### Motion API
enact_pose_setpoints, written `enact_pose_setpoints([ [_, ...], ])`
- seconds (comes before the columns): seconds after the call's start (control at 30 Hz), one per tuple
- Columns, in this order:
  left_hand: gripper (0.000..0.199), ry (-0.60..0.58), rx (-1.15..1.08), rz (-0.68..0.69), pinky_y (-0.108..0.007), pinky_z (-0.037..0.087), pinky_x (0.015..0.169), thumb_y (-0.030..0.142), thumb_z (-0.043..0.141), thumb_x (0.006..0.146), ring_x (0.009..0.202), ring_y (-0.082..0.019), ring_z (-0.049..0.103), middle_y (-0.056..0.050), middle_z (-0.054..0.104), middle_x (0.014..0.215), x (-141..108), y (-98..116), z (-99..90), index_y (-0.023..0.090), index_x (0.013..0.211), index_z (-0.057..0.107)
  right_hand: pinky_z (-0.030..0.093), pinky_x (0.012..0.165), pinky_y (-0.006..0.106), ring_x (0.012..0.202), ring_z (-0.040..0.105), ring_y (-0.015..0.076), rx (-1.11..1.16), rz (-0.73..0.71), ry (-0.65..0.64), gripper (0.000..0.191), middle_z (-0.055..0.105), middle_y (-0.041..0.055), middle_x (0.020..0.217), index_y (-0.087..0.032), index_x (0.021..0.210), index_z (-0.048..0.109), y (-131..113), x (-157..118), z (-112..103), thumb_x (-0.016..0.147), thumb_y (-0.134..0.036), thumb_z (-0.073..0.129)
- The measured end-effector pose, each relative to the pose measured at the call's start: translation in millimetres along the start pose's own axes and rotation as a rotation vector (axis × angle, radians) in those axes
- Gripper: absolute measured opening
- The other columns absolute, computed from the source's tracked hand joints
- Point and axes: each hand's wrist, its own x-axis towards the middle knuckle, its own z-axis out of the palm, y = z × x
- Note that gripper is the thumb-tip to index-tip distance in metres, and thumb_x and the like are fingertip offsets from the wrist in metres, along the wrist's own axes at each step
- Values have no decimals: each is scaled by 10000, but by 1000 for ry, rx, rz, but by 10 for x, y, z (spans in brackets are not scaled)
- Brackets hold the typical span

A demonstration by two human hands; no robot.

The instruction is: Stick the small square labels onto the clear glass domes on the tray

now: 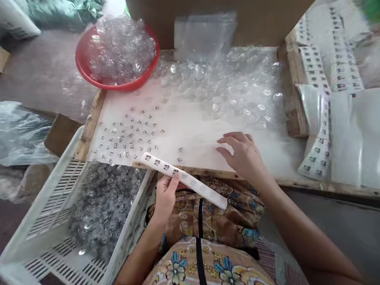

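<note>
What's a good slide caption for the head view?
Left hand holding a printed strip, right hand open over the white board, clear pieces heaped in a red bowl.

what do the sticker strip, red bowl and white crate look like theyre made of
Sticker strip: probably smooth coated paper; it's thin, flat and printed.
Red bowl: likely plastic with a slight sheen; the colour is even and the rim smooth.
White crate: most likely hard plastic, fairly dull; its walls have regular slots.

Bright, soft light pales the tabletop (187,132) and glints off clear pieces (247,112), with outer edges blurred.
</note>
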Motion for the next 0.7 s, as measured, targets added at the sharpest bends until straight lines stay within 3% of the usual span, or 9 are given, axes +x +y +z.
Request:
enact_pose_setpoints([
  [0.1, 311, -18, 92, 30, -280, 558, 685, 458, 624, 915, 715, -188, 670, -41, 700, 770, 16, -8, 64, 163, 871, 715, 518, 767, 365, 925, 650, 235, 308, -33, -266, 168, 686, 111, 1047, -194, 1038, 687, -428, -102, 120, 900, -259, 618],
  [0.2, 314, -43, 195, 89, -298, 551, 714, 447, 608, 925, 777, -214, 682, -64, 722, 826, 18, -11, 65, 154, 905, 717, 498, 698, 285, 798, 642, 161, 509, -52, -395, 78, 684, 48, 912, -198, 934, 670, -685, -202, 274, 897, -184, 602],
  [0.37, 284, -102, 200, 89, -309, 535, 728, 425, 698, 859, 784, -222, 682, -64, 734, 807, -1, -47, 17, 143, 894, 702, 454, 677, 275, 762, 580, 153, 436, -180, -307, 98, 622, 45, 871, -188, 887, 610, -746, -379, 468, 920, -127, 541],
  [0.53, 309, -74, 73, 77, -283, 532, 676, 439, 755, 799, 719, -196, 668, -41, 718, 731, -43, -86, 22, 138, 824, 692, 450, 744, 324, 849, 532, 201, 377, -356, -237, 137, 581, 80, 890, -194, 843, 535, -809, -484, 474, 932, -112, 472],
  [0.6, 310, -65, 27, 57, -295, 551, 688, 433, 758, 799, 752, -210, 683, -54, 735, 774, -68, -102, -7, 133, 861, 710, 450, 737, 310, 842, 532, 191, 461, -339, -257, 134, 575, 74, 893, -200, 832, 523, -855, -430, 452, 921, -112, 476],
  [0.7, 342, -15, -9, 4, -343, 590, 723, 433, 766, 787, 811, -243, 709, -81, 759, 866, -106, -128, -87, 131, 944, 730, 431, 669, 269, 753, 538, 154, 587, -181, -278, 89, 580, 33, 836, -205, 824, 525, -916, -197, 475, 896, -154, 534],
])
